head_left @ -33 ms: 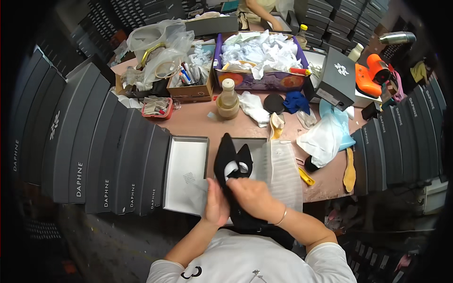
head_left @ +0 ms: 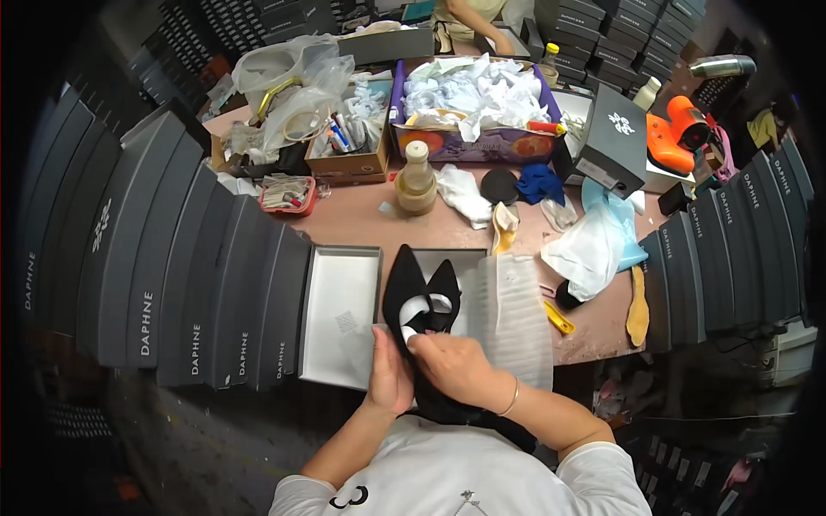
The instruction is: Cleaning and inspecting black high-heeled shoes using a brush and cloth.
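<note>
A black pointed shoe (head_left: 399,288) with a pale insole is tilted up between my two hands, above an open box. My left hand (head_left: 391,376) supports its left side near the heel, fingers pointing upward. With bent fingers, my right hand (head_left: 460,365) grips the edge of the shoe's opening from the right. The second black pointed shoe (head_left: 443,282) lies just right of the first, its rear part hidden by my right hand. Under them is the grey shoe box (head_left: 469,260). White translucent wrapping (head_left: 516,318) hangs over that box's right side.
An open white-lined box lid (head_left: 340,318) lies left of the shoes. Rows of dark shoe boxes (head_left: 172,258) line both sides. Behind stand a glue bottle (head_left: 416,181) and a purple carton (head_left: 473,150) of crumpled paper. A yellow cutter (head_left: 559,317) lies right; another person's arm is at the back.
The held shoe has shifted slightly left and turned, showing more of its opening. My right hand has moved a little down along its edge.
</note>
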Demonstrator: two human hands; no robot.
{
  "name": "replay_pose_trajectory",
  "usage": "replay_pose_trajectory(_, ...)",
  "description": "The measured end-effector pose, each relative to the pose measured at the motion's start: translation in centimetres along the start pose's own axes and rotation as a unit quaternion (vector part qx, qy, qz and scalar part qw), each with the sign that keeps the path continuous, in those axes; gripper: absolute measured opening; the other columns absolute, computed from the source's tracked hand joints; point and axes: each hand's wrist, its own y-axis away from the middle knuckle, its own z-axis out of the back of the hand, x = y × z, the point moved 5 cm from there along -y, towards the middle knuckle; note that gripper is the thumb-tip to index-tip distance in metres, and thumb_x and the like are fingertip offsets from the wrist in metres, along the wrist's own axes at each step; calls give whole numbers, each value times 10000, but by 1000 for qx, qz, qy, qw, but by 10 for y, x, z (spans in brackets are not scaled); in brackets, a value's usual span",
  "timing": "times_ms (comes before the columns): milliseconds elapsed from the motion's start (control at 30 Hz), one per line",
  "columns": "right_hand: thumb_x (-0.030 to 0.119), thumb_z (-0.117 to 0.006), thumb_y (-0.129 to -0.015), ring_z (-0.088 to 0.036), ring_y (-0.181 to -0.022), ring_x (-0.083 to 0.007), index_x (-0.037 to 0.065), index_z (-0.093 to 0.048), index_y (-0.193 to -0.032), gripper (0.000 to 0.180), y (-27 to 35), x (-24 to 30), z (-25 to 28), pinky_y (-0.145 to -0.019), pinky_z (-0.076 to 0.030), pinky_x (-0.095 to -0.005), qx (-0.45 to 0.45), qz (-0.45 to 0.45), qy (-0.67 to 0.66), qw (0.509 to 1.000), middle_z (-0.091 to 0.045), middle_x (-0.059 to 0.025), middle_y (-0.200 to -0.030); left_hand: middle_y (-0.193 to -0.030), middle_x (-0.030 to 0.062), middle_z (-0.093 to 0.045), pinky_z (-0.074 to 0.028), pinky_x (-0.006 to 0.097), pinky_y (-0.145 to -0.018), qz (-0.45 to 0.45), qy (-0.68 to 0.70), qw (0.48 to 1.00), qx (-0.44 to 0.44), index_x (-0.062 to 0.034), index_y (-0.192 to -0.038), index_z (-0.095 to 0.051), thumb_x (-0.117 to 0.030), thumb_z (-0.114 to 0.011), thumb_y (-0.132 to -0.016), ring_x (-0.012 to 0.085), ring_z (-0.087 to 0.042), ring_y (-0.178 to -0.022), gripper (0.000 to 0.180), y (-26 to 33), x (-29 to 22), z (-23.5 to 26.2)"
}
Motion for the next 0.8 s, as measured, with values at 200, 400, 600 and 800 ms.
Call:
replay_pose_trajectory(200,49,-694,-731,-614,-765,-274,32,-638,-978,254,32,26,-19,-634,-505,-365,28,29,0,999,-596,-99,-845,-1325,135,-501,-329,378,-1074,-26,-16,999,15,-39,-1413,-353,-690,-214,-954,238,-462,-1248,809,28,0,22)
replay_pose_trajectory(400,68,-610,-775,-615,-779,-283,7,-614,-1030,263,1,28,-23,-648,-519,-356,-18,32,-2,999,-598,-109,-878,-1440,127,-406,-258,369,-1125,-9,-4,1000,16,-23,-1446,-312,-677,-238,-961,222,-354,-1355,818,42,0,12)
replay_pose_trajectory(600,81,-634,-776,-621,-798,-265,53,-618,-992,219,6,22,-25,-651,-517,-346,29,38,61,997,-606,-79,-912,-1467,108,-374,-227,381,-1145,-19,-5,998,57,-28,-1457,-292,-681,-234,-957,236,-317,-1380,824,48,-5,11)
replay_pose_trajectory(800,5,-715,-765,-611,-898,-291,40,-640,-1005,254,-12,20,5,-758,-506,-362,-80,50,-30,995,-619,-105,-973,-1259,111,-568,-452,401,-987,36,34,990,135,-32,-1355,-429,-639,-373,-952,231,-553,-1170,730,37,-8,22)
